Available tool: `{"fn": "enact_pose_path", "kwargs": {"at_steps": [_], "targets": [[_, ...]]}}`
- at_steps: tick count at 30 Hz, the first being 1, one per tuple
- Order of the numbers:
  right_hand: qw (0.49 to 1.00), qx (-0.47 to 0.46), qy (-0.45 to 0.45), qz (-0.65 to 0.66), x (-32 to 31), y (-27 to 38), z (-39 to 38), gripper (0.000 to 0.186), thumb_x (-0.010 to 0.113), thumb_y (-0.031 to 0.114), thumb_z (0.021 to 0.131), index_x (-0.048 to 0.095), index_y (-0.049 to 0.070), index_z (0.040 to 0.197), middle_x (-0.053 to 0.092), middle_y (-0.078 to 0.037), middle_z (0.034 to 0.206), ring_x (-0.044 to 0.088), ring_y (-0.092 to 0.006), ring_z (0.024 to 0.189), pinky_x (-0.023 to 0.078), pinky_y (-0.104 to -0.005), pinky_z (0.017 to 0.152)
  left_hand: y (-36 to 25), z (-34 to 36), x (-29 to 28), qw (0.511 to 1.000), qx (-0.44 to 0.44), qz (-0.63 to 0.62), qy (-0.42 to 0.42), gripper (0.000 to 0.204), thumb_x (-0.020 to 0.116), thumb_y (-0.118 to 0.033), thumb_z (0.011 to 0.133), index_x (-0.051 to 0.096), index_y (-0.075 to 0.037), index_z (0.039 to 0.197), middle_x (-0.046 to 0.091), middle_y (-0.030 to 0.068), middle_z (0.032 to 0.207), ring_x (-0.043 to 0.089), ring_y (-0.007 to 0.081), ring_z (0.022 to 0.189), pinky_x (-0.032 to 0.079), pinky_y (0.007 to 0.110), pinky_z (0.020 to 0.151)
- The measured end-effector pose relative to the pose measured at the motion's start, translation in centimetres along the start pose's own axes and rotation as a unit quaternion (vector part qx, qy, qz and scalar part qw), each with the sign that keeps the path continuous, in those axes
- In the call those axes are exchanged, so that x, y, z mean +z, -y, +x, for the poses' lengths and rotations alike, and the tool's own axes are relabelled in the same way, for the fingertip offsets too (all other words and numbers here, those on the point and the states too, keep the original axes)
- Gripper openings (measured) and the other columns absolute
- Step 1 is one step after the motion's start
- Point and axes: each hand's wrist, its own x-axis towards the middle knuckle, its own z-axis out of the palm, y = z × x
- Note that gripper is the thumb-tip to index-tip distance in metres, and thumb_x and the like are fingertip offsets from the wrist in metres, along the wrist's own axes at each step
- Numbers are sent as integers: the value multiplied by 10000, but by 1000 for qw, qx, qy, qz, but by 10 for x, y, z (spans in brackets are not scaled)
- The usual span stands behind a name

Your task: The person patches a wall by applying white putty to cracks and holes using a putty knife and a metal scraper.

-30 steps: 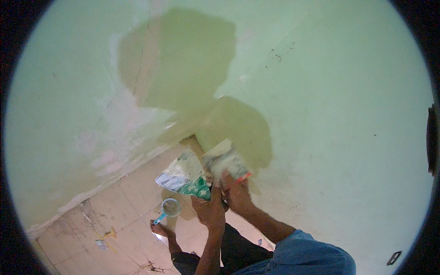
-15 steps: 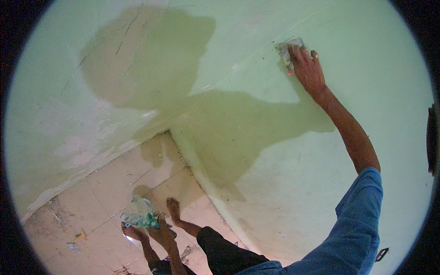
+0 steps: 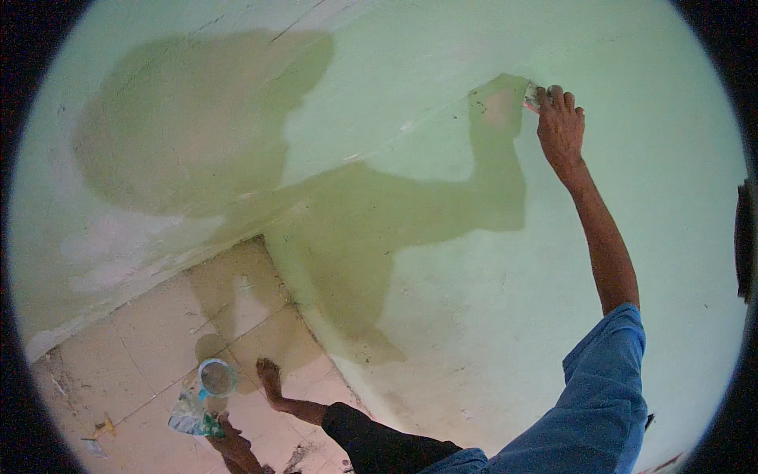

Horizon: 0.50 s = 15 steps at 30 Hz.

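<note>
My right hand (image 3: 560, 126) is raised high against the pale green wall (image 3: 442, 316), its fingers closed on a small flat pale piece (image 3: 532, 98) with a reddish edge that is pressed to the wall. The arm's shadow falls on the wall to its left. Low at the bottom edge, my left hand (image 3: 229, 439) grips a crumpled clear plastic bag (image 3: 192, 417) with green and white in it. Just above the bag sits a small round blue-rimmed container (image 3: 217, 378); whether it rests on the floor or on the bag I cannot tell.
Two green walls meet in a corner (image 3: 272, 237) above a beige tiled floor (image 3: 150, 340) with dirt and scraps near the left wall. My bare foot (image 3: 269, 374) stands on the tiles. Pale patched areas (image 3: 103, 253) mark the left wall's base. A dark fitting (image 3: 744, 237) sits at the right rim.
One second ago both hands held crumpled packets together in front of me. My right hand has since gone up to the wall with the small piece, and my left hand has dropped low with the bag.
</note>
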Motion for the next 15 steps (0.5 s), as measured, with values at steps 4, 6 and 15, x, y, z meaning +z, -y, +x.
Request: {"fn": "enact_pose_path", "kwargs": {"at_steps": [4,6,15], "targets": [[998,59,26,-17,14,43,-9,321,544,180,866,554,55,1161,522,-98,1116,515,-280,1001,485,-455,752,46,22,-33,1000,11,-25,-7,547,730,-149,760,494,35,1218,627,121,1003,565,168,627,435,236,397],[999,38,19,32,20,81,-19,312,551,188,858,572,39,1130,519,-114,1131,506,-288,1040,487,-454,752,61,36,-47,998,-15,53,40,535,728,-137,749,504,19,1209,630,124,1021,571,177,648,421,231,382],[996,-17,89,9,-12,103,-67,448,567,108,815,530,95,1261,536,-145,1201,529,-322,1059,464,-529,788,100,44,-68,999,-27,33,11,486,714,-134,764,497,7,1175,625,124,976,565,165,636,419,222,392]]}}
